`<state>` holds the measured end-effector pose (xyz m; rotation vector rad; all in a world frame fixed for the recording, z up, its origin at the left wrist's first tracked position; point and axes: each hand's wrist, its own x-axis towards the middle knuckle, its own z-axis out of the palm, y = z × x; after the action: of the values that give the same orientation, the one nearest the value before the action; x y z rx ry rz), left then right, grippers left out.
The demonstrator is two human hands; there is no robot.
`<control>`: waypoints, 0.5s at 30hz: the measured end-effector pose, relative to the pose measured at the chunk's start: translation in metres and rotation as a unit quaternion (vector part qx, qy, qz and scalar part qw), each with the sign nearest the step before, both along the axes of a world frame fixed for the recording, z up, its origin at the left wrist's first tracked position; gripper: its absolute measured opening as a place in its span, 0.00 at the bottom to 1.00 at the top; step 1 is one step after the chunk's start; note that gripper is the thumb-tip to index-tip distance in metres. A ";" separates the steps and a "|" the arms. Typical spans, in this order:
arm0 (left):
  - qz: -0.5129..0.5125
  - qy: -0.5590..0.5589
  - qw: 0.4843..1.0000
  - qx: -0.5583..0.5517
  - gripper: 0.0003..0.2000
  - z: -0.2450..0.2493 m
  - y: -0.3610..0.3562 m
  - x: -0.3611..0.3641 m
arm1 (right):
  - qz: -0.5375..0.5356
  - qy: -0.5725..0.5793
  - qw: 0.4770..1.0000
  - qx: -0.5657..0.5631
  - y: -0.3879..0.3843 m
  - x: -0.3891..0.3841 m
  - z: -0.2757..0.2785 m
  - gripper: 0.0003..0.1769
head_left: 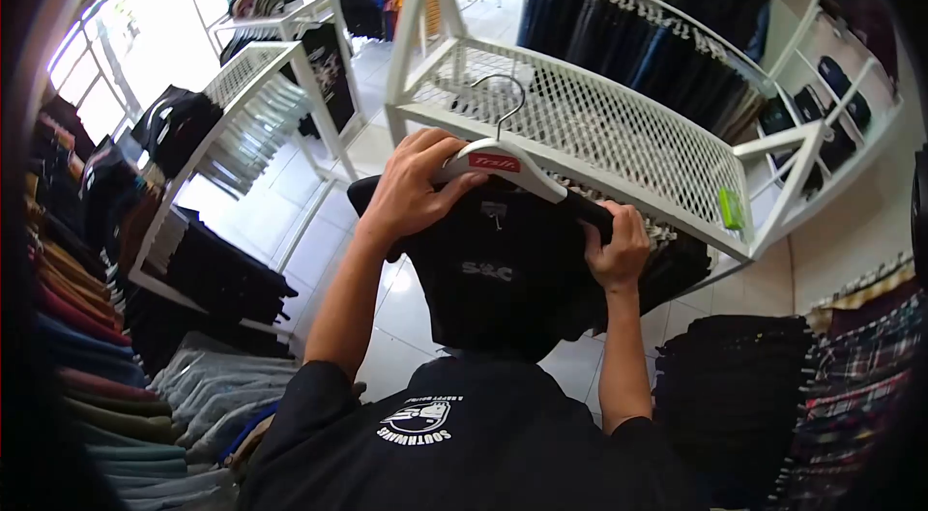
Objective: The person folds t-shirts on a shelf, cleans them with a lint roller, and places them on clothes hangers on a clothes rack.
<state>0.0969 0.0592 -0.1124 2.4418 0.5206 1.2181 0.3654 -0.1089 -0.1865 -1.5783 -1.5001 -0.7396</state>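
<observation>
A white hanger (498, 158) with a red label and a metal hook is at the centre, in the neck of a black garment (493, 269) with small "S&C" lettering. My left hand (420, 182) is closed on the hanger's left shoulder, its thumb lying along the front near the label. At the garment's right shoulder, my right hand (617, 248) pinches the black fabric beside the hanger's end. The garment hangs in front of my chest, below a white mesh shelf.
The white mesh shelf (580, 95) with a green item (729, 208) stands just ahead. Racks of dark trousers (628, 28) hang behind it. Another white rack (237, 76) holds clear hangers on the left. Clothes line both sides (87, 366), (735, 395).
</observation>
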 end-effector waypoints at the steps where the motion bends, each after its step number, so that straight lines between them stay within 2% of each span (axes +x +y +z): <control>1: 0.029 0.050 0.998 -0.002 0.21 0.004 -0.006 0.008 | -0.022 0.006 1.000 0.005 -0.011 0.013 0.001 0.17; 3: 0.074 0.132 0.988 0.000 0.22 -0.001 -0.010 0.020 | -0.045 0.021 0.999 0.013 -0.034 0.040 -0.001 0.17; 8: 0.093 0.111 0.989 0.023 0.21 -0.030 0.003 0.048 | -0.083 0.059 0.995 -0.013 -0.075 0.088 -0.007 0.19; 11: 0.115 0.059 0.991 0.041 0.23 -0.031 -0.001 0.076 | -0.118 0.037 0.992 -0.026 -0.083 0.109 0.002 0.20; 15: 0.142 -0.022 0.964 0.224 0.25 -0.022 0.011 0.108 | -0.140 0.011 0.990 -0.019 -0.080 0.135 0.021 0.21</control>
<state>0.2053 0.0698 -0.1342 2.7709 0.6592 1.6571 0.5003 -0.1894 -0.1650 -1.8435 -1.2986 -0.8505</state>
